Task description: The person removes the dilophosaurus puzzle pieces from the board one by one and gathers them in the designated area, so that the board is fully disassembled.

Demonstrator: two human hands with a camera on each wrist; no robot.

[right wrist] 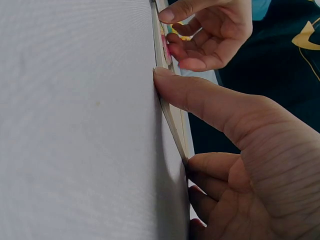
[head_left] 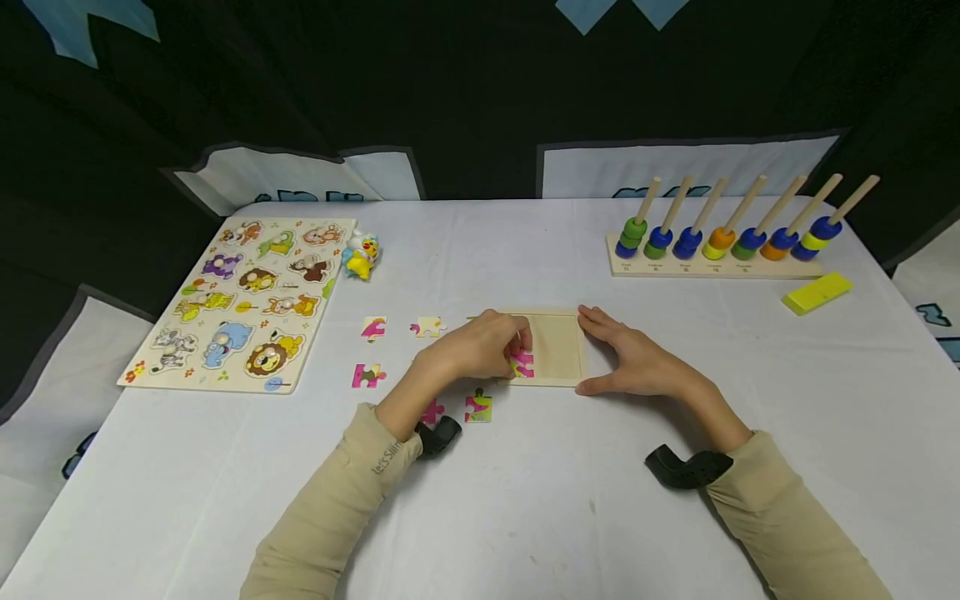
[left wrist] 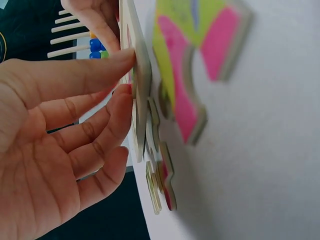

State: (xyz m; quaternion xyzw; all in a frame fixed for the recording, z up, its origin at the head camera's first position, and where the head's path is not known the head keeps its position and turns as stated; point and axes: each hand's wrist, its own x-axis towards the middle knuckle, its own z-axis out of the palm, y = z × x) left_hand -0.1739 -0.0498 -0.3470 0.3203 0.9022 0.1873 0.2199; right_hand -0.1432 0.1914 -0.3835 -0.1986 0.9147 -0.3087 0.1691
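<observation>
A shallow wooden puzzle tray (head_left: 558, 346) lies flat on the table. At its left side my left hand (head_left: 483, 343) pinches a pink puzzle piece (head_left: 522, 364) inside the frame, the thumb right at the near edge in the left wrist view. My right hand (head_left: 637, 358) holds the tray's right side, thumb at the near corner and fingers towards the far corner. Loose pieces lie to the left: a pink-and-green piece (head_left: 478, 407), a pink piece (head_left: 432, 412) partly hidden by the left wrist, a pink-and-brown piece (head_left: 366, 376), a pink-and-white piece (head_left: 373, 327) and a pale yellow piece (head_left: 427, 327).
A large animal puzzle board (head_left: 247, 304) lies at the left, with a small colourful toy figure (head_left: 362, 255) beside its far right corner. A bead counting rack (head_left: 720, 265) stands at the back right. A yellow block (head_left: 817, 293) lies before its right end.
</observation>
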